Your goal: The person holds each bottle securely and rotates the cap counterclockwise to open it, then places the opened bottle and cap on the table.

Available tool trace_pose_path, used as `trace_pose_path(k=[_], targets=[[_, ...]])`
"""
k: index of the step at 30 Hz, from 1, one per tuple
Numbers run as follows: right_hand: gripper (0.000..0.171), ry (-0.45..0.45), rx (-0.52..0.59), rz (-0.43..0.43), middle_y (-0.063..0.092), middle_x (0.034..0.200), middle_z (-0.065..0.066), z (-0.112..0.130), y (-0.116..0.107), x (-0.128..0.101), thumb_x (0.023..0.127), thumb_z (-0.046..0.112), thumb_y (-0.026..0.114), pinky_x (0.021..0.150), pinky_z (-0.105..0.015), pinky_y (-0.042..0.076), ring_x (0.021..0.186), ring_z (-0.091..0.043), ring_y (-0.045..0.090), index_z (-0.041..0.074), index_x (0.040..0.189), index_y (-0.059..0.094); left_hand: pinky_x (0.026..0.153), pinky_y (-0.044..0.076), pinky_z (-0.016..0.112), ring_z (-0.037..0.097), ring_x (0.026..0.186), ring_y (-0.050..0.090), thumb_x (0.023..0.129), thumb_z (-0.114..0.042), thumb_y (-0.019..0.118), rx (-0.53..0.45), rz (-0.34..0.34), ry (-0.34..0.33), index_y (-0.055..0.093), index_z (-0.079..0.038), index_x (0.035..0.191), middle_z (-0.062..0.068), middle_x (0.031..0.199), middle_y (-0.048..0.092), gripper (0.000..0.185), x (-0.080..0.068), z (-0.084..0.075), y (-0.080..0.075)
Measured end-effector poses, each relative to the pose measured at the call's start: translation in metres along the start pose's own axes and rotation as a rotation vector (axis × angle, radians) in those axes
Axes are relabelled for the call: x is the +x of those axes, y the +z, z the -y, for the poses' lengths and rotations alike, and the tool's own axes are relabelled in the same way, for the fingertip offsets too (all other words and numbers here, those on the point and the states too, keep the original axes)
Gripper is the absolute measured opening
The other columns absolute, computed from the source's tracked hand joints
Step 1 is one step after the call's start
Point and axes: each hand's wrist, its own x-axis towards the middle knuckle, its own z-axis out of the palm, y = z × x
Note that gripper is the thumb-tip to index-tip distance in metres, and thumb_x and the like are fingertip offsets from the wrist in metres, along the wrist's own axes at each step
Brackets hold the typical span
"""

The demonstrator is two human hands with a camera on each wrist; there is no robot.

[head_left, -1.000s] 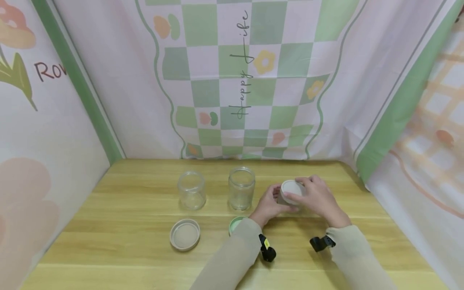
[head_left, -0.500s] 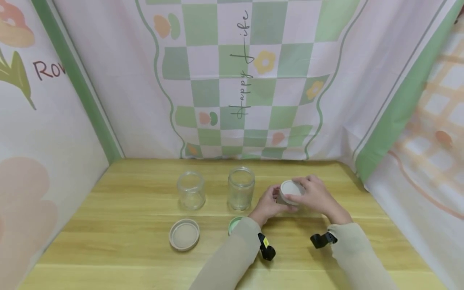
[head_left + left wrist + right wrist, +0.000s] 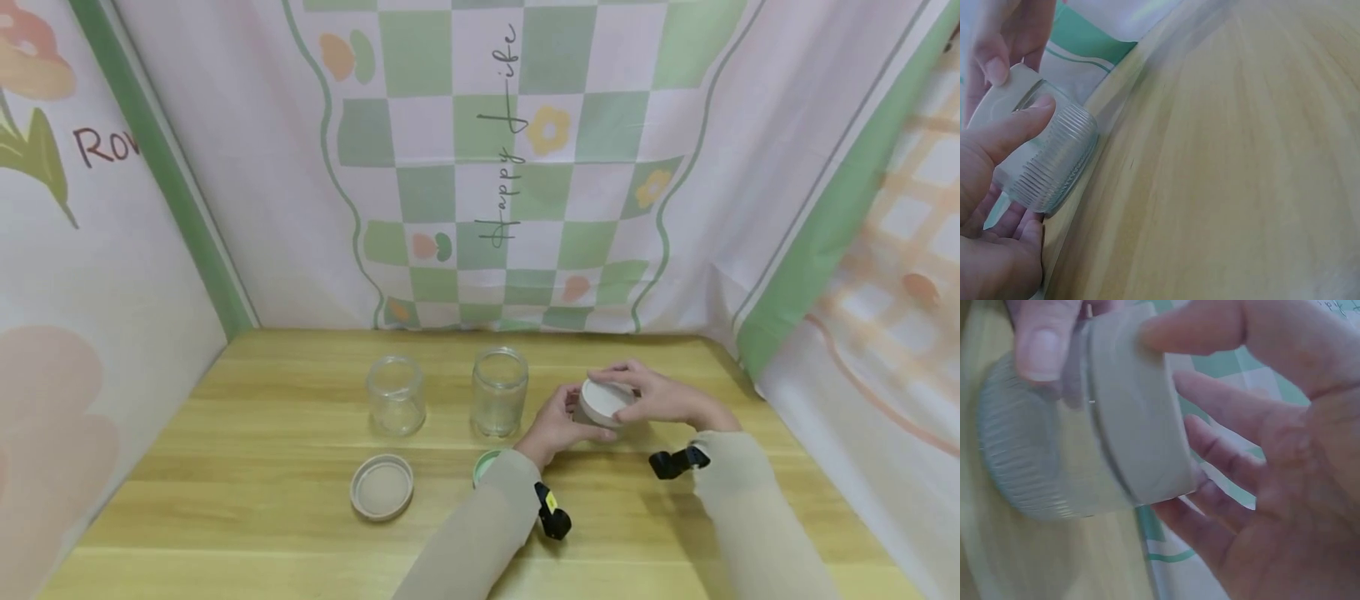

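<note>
A small ribbed glass jar [image 3: 1050,165] with a white lid [image 3: 603,400] is held just above the wooden table [image 3: 285,467], right of centre. My left hand [image 3: 561,414] grips the jar's glass body, with the thumb [image 3: 1007,128] lying across it. My right hand [image 3: 643,392] is curled over the white lid [image 3: 1138,422], fingers round its rim. The jar [image 3: 1025,462] shows tilted in the right wrist view.
Two open glass jars [image 3: 395,395] [image 3: 498,392] stand upright left of the hands. A beige lid [image 3: 382,487] lies upside down in front of them. A green lid [image 3: 484,464] peeks out beside my left sleeve. Printed cloth walls close in three sides.
My right wrist has swung up and to the right while the hand stays on the white lid, as if turning it. The left hand and the jar have hardly moved.
</note>
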Motion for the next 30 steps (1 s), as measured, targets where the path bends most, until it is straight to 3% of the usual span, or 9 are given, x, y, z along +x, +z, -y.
trace_pose_path(k=[8,15,20,25,30], targets=[[0.072,0.007,0.028,0.068,0.035,0.143,-0.025,0.001,-0.003,0.001,0.084,0.017,0.077,0.095,-0.045,0.04,0.123,-0.042,0.04,0.002,0.147,0.047,0.108,0.041,0.047,0.019,0.121,0.052,0.07,-0.011,0.093,0.007,-0.002,-0.008,0.054,-0.025,0.134,-0.01,0.125,0.058,0.076,0.0,0.002,-0.001],[0.08,0.012,0.015,0.046,0.034,0.145,-0.027,0.004,-0.003,-0.003,0.081,0.019,0.078,0.095,-0.053,0.043,0.123,-0.044,0.041,0.002,0.15,0.041,0.108,0.041,0.048,0.02,0.122,0.052,0.069,-0.011,0.094,0.01,0.0,-0.005,0.055,-0.024,0.135,-0.009,0.127,0.059,0.078,0.001,0.001,0.0],[0.08,0.083,-0.019,-0.077,0.032,0.147,-0.032,0.011,0.006,-0.006,0.089,0.033,0.076,0.094,-0.07,0.043,0.127,-0.052,0.039,0.004,0.153,0.038,0.108,0.041,0.047,0.019,0.121,0.053,0.069,-0.009,0.094,0.001,-0.015,-0.009,0.056,-0.024,0.132,-0.01,0.125,0.059,0.075,0.002,0.002,0.002],[0.076,0.131,-0.139,-0.217,0.04,0.141,-0.034,0.022,0.018,-0.005,0.094,0.044,0.07,0.097,-0.07,0.04,0.127,-0.049,0.04,-0.004,0.147,0.043,0.107,0.042,0.046,0.019,0.118,0.054,0.069,-0.006,0.093,-0.009,-0.025,0.008,0.057,-0.023,0.129,-0.01,0.121,0.06,0.071,0.0,-0.001,0.003],[0.08,0.213,-0.279,-0.332,0.044,0.133,-0.036,0.029,0.03,-0.004,0.094,0.056,0.063,0.092,-0.068,0.043,0.12,-0.049,0.042,-0.006,0.143,0.047,0.105,0.045,0.043,0.017,0.116,0.055,0.069,-0.007,0.094,-0.012,-0.026,0.007,0.057,-0.023,0.127,-0.011,0.118,0.06,0.07,0.001,0.0,0.003]])
